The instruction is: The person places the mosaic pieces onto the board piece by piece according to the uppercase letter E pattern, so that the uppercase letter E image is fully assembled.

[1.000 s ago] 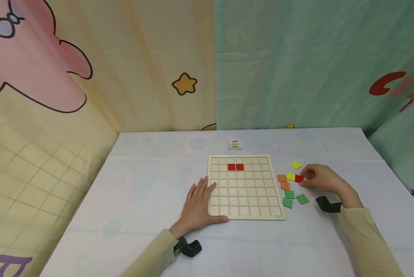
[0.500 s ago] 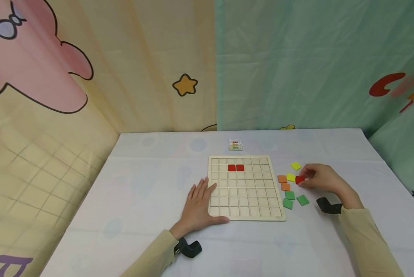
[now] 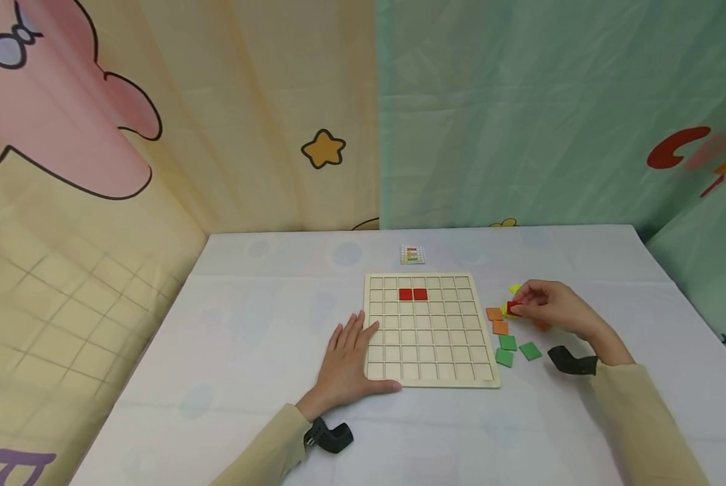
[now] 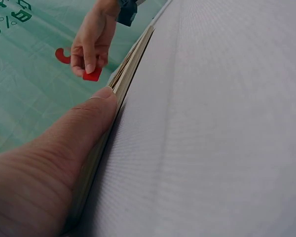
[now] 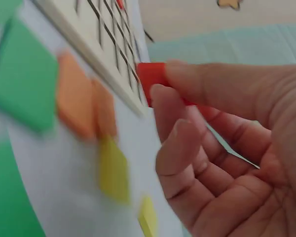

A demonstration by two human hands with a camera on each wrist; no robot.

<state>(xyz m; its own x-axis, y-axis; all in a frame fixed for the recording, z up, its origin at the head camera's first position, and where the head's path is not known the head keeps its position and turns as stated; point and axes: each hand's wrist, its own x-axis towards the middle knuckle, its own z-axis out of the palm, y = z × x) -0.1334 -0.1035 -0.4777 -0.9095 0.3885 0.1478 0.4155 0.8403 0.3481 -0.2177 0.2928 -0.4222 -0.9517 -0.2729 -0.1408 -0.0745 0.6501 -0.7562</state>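
My right hand (image 3: 552, 307) pinches a red square tile (image 5: 151, 81) between thumb and fingertips, held up over the loose tiles in the head view. Spread flat, my left hand (image 3: 346, 361) rests at the near-left corner of the wooden grid board (image 3: 429, 337), its thumb along the front edge. Two red tiles (image 3: 406, 294) sit side by side in the board's second row from the top. To the board's right lie orange tiles (image 3: 500, 328), several green tiles (image 3: 530, 351) and yellow tiles (image 5: 113, 170), partly hidden by my right hand in the head view.
A small card (image 3: 412, 254) printed with a coloured grid lies beyond the board's far edge. White cloth (image 3: 247, 351) covers the table. Printed curtains (image 3: 496, 135) hang behind it. Black wrist mounts (image 3: 332, 437) are strapped on both wrists.
My right hand has picked up the red tile from beside the yellow one and moved slightly left and up. An orange tile now shows beneath that hand. My left hand stays in place.
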